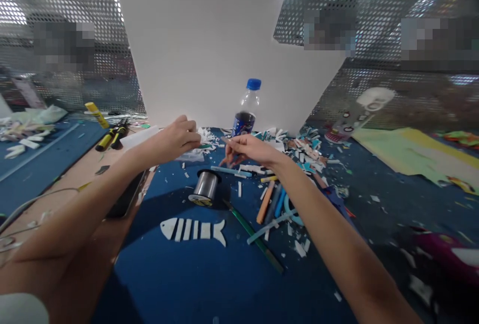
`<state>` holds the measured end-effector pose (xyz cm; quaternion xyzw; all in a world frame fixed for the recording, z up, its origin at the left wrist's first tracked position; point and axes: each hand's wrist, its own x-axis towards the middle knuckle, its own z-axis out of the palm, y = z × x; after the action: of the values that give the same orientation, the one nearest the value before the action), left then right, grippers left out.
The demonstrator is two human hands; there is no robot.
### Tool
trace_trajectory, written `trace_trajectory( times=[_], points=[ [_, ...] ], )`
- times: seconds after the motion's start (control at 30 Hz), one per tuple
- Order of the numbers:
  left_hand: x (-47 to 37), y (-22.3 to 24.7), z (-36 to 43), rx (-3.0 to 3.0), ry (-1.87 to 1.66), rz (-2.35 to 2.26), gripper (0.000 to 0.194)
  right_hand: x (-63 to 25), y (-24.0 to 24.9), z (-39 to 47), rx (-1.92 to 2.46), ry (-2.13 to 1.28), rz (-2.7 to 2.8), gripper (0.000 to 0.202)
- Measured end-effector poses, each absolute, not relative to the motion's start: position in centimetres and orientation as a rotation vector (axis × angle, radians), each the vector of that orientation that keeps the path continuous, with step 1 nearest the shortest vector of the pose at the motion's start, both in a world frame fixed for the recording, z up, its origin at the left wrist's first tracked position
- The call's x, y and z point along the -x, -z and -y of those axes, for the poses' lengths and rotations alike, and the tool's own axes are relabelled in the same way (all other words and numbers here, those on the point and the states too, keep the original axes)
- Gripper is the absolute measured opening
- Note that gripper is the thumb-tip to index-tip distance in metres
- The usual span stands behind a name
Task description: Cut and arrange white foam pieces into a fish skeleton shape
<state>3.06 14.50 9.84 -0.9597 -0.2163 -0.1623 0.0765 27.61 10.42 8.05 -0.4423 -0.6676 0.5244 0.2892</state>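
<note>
My left hand [182, 137] is raised over the far part of the blue mat, fingers curled and pressed together. My right hand [245, 148] hovers just right of it, thumb and index finger pinched. What either hand holds is too fine to make out; a gap separates them. Below them a spool of clear line [206, 187] stands slightly tilted. Closer to me lies a white fish shape [205, 230], cut into several separate pieces laid in a row. A green pencil [254, 237] rests diagonally to its right.
Behind the hands stand a cola bottle [245, 114] with a blue cap and a large white board [209, 50]. Foam scraps [303, 149] and coloured sticks [265, 203] litter the right side. Yellow-black pliers [108, 138], a glue stick [96, 114] and a phone [126, 197] lie left.
</note>
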Motion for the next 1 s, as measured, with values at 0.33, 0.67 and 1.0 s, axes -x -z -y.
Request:
trace_trajectory(
  times=[0.33,0.67,1.0],
  points=[
    [-4.9,-9.3,-12.4,2.807,0.645,0.436,0.028,-22.9,-8.3,-7.4,1.340,-0.816,1.826,0.045],
    [-4.7,-9.9,-12.7,2.729,0.639,0.558,0.025,-22.8,-8.6,-7.6,1.196,-0.978,1.775,0.063],
    [-4.2,-10.3,-13.1,2.966,0.889,0.607,0.031,-23.1,-8.9,-7.9,1.093,-0.970,1.630,0.054]
  ],
)
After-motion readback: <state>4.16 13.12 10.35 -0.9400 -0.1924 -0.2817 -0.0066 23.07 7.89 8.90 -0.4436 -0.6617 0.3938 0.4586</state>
